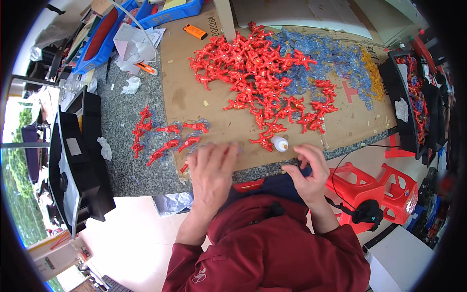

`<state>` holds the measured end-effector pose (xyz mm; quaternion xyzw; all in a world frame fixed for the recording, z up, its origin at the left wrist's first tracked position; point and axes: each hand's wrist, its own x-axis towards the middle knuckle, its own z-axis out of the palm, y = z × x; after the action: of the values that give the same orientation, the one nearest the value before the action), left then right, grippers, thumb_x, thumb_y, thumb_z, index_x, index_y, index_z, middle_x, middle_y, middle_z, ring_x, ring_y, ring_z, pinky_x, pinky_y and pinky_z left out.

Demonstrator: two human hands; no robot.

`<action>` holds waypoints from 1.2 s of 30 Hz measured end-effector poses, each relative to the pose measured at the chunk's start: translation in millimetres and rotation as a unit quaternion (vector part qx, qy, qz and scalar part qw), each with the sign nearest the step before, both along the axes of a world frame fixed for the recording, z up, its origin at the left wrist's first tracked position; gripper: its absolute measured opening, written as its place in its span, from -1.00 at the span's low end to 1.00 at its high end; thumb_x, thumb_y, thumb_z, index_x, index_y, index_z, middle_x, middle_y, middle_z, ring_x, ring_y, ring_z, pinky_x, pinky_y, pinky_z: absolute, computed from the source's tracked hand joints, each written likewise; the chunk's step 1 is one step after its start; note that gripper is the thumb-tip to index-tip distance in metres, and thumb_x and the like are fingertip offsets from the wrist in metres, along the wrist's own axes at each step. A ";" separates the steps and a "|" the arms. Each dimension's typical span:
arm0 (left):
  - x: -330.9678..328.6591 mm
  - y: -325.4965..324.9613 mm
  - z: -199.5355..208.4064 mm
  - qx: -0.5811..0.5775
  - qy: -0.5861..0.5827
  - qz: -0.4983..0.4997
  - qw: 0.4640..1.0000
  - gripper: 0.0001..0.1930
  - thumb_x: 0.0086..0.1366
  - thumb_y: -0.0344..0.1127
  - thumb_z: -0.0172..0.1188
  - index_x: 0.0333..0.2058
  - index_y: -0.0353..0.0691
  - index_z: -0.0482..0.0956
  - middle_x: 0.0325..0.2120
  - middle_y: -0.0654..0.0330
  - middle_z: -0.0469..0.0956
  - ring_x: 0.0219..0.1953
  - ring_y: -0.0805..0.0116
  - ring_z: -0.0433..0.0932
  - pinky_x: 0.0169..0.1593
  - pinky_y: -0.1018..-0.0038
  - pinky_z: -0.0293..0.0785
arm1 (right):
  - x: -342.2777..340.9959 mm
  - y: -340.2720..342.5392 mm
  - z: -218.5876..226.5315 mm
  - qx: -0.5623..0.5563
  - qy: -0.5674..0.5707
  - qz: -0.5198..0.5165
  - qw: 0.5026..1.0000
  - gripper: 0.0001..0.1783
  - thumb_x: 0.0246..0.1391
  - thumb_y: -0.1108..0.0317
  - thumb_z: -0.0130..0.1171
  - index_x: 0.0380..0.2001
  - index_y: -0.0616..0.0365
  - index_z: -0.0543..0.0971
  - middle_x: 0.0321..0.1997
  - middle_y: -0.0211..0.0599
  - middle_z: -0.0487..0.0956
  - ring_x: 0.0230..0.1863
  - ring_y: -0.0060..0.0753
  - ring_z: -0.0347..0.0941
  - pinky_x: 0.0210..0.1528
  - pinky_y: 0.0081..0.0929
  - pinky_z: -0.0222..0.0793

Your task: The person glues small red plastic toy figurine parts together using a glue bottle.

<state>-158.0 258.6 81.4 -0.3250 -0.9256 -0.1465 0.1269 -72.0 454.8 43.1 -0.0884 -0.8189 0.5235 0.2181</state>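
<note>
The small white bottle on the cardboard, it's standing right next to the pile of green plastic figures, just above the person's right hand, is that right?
Not quite. In the head view the small white bottle does sit on the cardboard just above the right hand, but the plastic figures beside it are red, not green. The rest of the statement holds.

- Flattened brown cardboard sheet [214,109] lies on the worktop [121,121], with dark print near its top edge and a red mark toward its right.
- White paper label [402,109] on the black bin [396,92] at right.
- Blue tray [168,14] at top carries raised lettering.
</note>
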 end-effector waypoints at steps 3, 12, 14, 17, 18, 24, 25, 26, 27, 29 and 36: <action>-9.4 10.9 0.1 -0.051 0.003 0.028 0.998 -0.63 -0.11 -0.49 0.10 -0.22 -0.13 0.53 -0.19 0.27 0.45 -0.09 0.25 0.33 -0.10 0.30 0.12 | -28.0 -6.1 1.8 0.119 0.049 -0.020 0.991 -0.57 -0.34 0.40 0.39 -0.28 0.21 0.52 -0.24 -0.19 0.52 -0.28 -0.21 0.41 -0.26 -0.38 0.33; 16.3 48.3 -20.7 -0.036 -0.018 -0.085 0.996 -0.63 -0.10 -0.39 0.11 -0.21 -0.27 0.51 -0.14 0.19 0.42 -0.03 0.26 0.30 -0.10 0.31 0.11 | -24.7 -1.4 -11.7 0.083 0.061 -0.012 0.995 -0.66 -0.23 0.53 0.26 -0.27 0.26 0.51 -0.31 -0.15 0.53 -0.29 -0.23 0.44 -0.26 -0.44 0.35; 24.9 47.8 -25.9 0.024 -0.048 -0.108 0.993 -0.63 -0.13 -0.42 0.12 -0.23 -0.27 0.51 -0.24 0.17 0.42 -0.06 0.24 0.34 -0.15 0.32 0.26 | -18.1 -0.1 -14.0 0.050 0.064 -0.016 0.997 -0.66 -0.21 0.55 0.24 -0.26 0.28 0.50 -0.29 -0.13 0.52 -0.28 -0.23 0.45 -0.24 -0.45 0.35; 30.2 48.0 -33.1 0.088 -0.097 -0.109 0.985 -0.66 -0.13 -0.47 0.17 -0.26 -0.30 0.51 -0.32 0.15 0.41 -0.14 0.20 0.38 -0.21 0.32 0.37 | -13.5 0.1 -16.8 0.002 0.057 -0.011 0.998 -0.64 -0.20 0.56 0.23 -0.22 0.30 0.48 -0.27 -0.09 0.51 -0.26 -0.22 0.46 -0.19 -0.44 0.36; 30.7 49.9 -32.4 0.088 -0.098 -0.107 0.986 -0.66 -0.13 -0.47 0.17 -0.26 -0.30 0.51 -0.32 0.15 0.41 -0.14 0.20 0.38 -0.21 0.32 0.37 | -13.9 0.0 -16.2 -0.002 0.057 -0.004 0.998 -0.63 -0.19 0.55 0.23 -0.21 0.30 0.47 -0.26 -0.10 0.51 -0.26 -0.23 0.46 -0.19 -0.45 0.36; 30.9 53.5 -31.9 0.133 -0.155 0.001 0.979 -0.68 -0.07 -0.41 0.29 -0.27 -0.31 0.50 -0.28 0.12 0.41 -0.25 0.16 0.40 -0.27 0.33 0.41 | -4.1 7.6 -12.5 -0.011 0.047 0.049 0.998 -0.63 -0.06 0.36 0.20 -0.18 0.33 0.46 -0.25 -0.10 0.51 -0.29 -0.26 0.45 -0.23 -0.49 0.34; 32.1 52.6 -32.9 0.125 -0.142 0.000 0.982 -0.67 -0.09 -0.41 0.29 -0.28 -0.31 0.50 -0.27 0.11 0.41 -0.27 0.14 0.40 -0.28 0.33 0.41 | -1.4 9.0 -12.4 -0.010 0.051 0.058 0.997 -0.61 -0.02 0.29 0.18 -0.17 0.34 0.45 -0.25 -0.09 0.50 -0.30 -0.27 0.45 -0.24 -0.51 0.34; 33.2 51.5 -33.9 0.118 -0.130 -0.001 0.985 -0.66 -0.11 -0.40 0.30 -0.28 -0.31 0.49 -0.26 0.11 0.40 -0.28 0.13 0.40 -0.28 0.34 0.41 | 1.7 9.7 -12.2 -0.009 0.051 0.058 0.997 -0.61 -0.02 0.29 0.18 -0.17 0.34 0.45 -0.25 -0.09 0.50 -0.30 -0.27 0.45 -0.24 -0.51 0.34; 33.7 49.9 -34.6 0.119 -0.131 -0.002 0.984 -0.66 -0.11 -0.40 0.30 -0.28 -0.31 0.49 -0.26 0.11 0.40 -0.28 0.13 0.40 -0.28 0.34 0.41 | 5.1 10.0 -11.9 -0.037 0.039 0.058 0.997 -0.59 0.00 0.25 0.16 -0.16 0.34 0.44 -0.26 -0.11 0.50 -0.32 -0.30 0.44 -0.27 -0.52 0.33; 34.3 44.8 -34.9 0.175 -0.154 -0.021 0.972 -0.69 -0.07 -0.43 0.32 -0.31 -0.31 0.48 -0.26 0.12 0.42 -0.35 0.22 0.44 -0.31 0.33 0.42 | 11.0 9.2 -9.6 -0.064 0.027 0.056 0.996 -0.57 0.02 0.21 0.14 -0.14 0.35 0.43 -0.28 -0.12 0.49 -0.34 -0.33 0.43 -0.30 -0.53 0.32; 47.5 16.0 -47.4 0.587 -0.637 -0.004 0.499 -0.67 0.01 -0.56 0.27 -0.22 -0.26 0.41 -0.22 0.12 0.47 -0.29 0.41 0.53 -0.22 0.54 0.49 | 16.1 6.5 3.8 -0.110 0.041 0.077 0.990 -0.57 -0.10 0.28 0.25 -0.19 0.35 0.44 -0.35 -0.19 0.49 -0.45 -0.47 0.38 -0.43 -0.57 0.27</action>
<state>-110.6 274.5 33.9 0.0024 -0.4555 -0.8243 -0.3362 -55.9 461.3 46.9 -0.0269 -0.7508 0.6290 0.1998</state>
